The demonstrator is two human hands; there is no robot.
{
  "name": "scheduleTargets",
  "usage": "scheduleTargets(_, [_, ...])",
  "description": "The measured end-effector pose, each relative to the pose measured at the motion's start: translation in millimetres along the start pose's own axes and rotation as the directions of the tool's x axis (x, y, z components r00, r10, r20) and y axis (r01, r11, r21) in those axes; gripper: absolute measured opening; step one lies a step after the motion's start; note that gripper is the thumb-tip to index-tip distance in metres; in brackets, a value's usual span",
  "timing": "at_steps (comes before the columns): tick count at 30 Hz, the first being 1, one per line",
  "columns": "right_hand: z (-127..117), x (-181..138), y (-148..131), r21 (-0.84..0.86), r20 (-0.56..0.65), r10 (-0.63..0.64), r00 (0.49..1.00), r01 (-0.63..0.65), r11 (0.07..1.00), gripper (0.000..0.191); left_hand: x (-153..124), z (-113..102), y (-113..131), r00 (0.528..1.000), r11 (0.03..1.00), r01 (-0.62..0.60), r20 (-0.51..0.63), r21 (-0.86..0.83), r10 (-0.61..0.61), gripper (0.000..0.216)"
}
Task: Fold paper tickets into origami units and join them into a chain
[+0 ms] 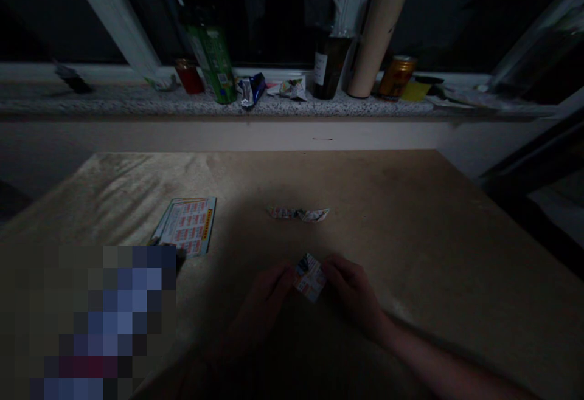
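Dark window panes (438,29) fill the top of the picture, split by pale bars (112,11); below them a speckled grey sill (146,103) runs across; beneath it, a pale wall (228,135) stands behind a brownish tabletop (410,205); the light is dim, brightest on the tabletop's upper left.

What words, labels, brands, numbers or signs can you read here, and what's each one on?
None can be read with certainty.
Stacked sheets: red print in blocks, too small.
Folded paper square: print, too small and dark.
Folded paper strip: print, too small.
Green container: pale print, blurred.
Dark cup: white label, print too small.
Orange can: dark markings, blurred.
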State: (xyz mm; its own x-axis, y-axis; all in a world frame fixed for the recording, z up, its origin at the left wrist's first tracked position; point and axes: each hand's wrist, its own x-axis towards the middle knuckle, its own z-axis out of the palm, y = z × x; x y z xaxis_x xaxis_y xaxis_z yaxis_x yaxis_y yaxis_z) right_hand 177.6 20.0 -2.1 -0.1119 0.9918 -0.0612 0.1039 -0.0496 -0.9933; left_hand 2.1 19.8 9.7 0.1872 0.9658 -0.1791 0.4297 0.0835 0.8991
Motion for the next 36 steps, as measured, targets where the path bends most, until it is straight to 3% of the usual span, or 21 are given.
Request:
scheduleTargets(8, [3,-1,1,-0.09,-0.006,-0.007,1.0,0.007,0.996,0.035,-2,0,-2,0.995,0.999,0.048,-0.087,-0.018,-0.05,0.027])
scheduleTargets(15, [2,-4,4,-0.162,0.134,-0.076,0.988,0.097,0.982,0.032,2,-1,1,0.991,0.996,-0.009,0.133,-0.086,0.02,0.023])
scheduleTargets(26, [3,-7,-2,-0.227,0.079,-0.153,0.985,0.167,0.96,0.033,0,2,4,0.999,1.0,-0.01,0.054,0.008,0.009,0.024])
scheduleTargets(28, [3,-8,-1,-0.226,0.022,-0.15,0.988,0.151,0.962,0.032,-2,4,2,0.998,0.998,-0.058,-0.003,-0.01,0.058,0.024])
scheduleTargets(31, [3,-8,-1,-0.219,-0.107,-0.14,0.984,0.114,0.969,0.029,-5,8,-1,0.979,0.982,-0.187,-0.087,-0.013,0.186,0.045])
scheduleTargets(36, [3,-5,-2,-0.214,-0.188,-0.155,0.97,0.114,0.97,0.027,-8,10,-4,0.92,0.89,-0.386,0.036,0.244,0.389,0.053])
